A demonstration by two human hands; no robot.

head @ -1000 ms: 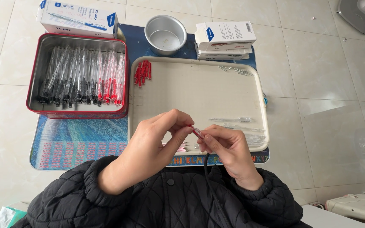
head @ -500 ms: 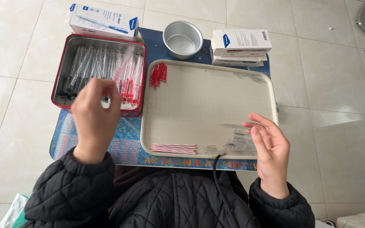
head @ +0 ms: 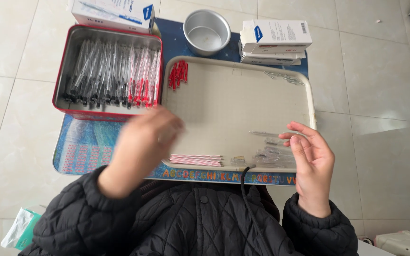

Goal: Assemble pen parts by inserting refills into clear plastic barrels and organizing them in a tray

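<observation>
Pale tiled floor (head: 376,95) all around, with a low blue mat (head: 86,147) printed with letters as the work surface. On it sits a beige tray (head: 243,95), long side toward the person.

Left hand (head: 141,144) is over the tray's near-left corner, motion-blurred; can't tell if it's closed on anything. Right hand (head: 312,159) is at the tray's near-right edge, fingers loosely spread and curled, palm partly up, nothing clearly gripped. Its fingertips are right next to a pile of clear pen barrels (head: 274,154) in the tray's near-right corner.

Also on the tray: bundle of red-and-white refills (head: 196,160) along the near edge, between the two hands; small cluster of red caps (head: 178,73) at the far-left corner; a few small springs (head: 285,78) at the far-right.

Left of the tray, touching it: red tin (head: 107,71) full of assembled pens, black ones left, red ones right. Beyond the tray: round metal cup (head: 207,32), stacked white boxes (head: 274,40), another white box (head: 112,12) behind the tin.
</observation>
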